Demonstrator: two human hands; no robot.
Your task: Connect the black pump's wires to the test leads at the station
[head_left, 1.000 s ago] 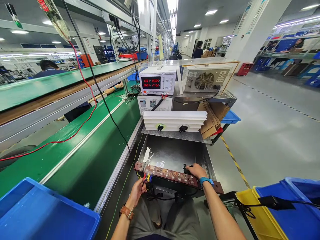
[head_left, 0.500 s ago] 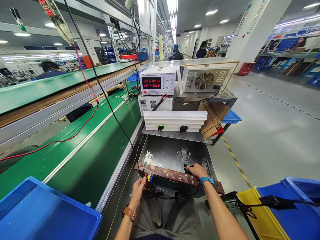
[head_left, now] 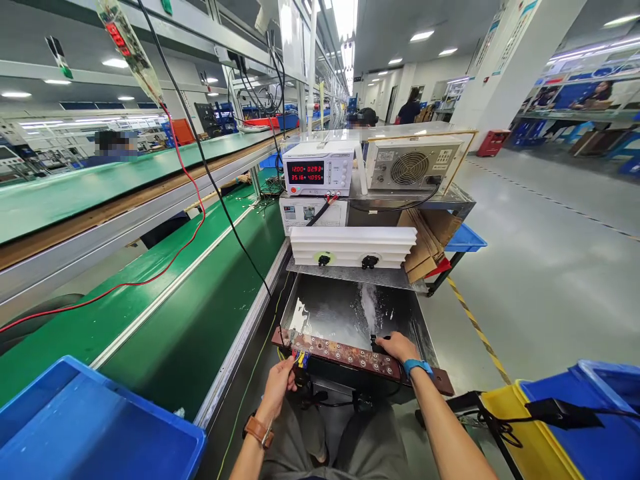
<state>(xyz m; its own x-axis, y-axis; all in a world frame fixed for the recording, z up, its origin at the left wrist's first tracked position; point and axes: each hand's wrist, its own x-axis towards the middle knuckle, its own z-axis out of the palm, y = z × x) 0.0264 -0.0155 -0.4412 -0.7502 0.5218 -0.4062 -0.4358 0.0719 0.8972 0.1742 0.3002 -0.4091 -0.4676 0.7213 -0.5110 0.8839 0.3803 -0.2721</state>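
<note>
My right hand (head_left: 401,348) is closed around a small black pump-like device (head_left: 375,343) at the near side of a metal water tank (head_left: 327,303). A white jet of water (head_left: 369,307) shoots from it toward the tank's far side. A brown perforated bar (head_left: 345,349) lies across the near edge, under my right wrist. At its left end, my left hand (head_left: 278,388) pinches a small red connector or wire end beside blue and yellow terminals (head_left: 303,360). The fingertips partly hide what they hold.
A power supply (head_left: 317,167) with red digits stands beyond the tank, above a white ribbed block (head_left: 353,247) with two black fittings. Left runs a green conveyor (head_left: 200,287), with a blue bin (head_left: 100,427) in front. Yellow and blue bins (head_left: 530,433) stand at right. A black cable (head_left: 225,220) hangs across.
The water disturbance has grown into a longer, stronger jet. The power supply's digits have changed, the upper right from 00.72 to 02.93. Both hands keep nearly the same places as the view shifts slightly.
</note>
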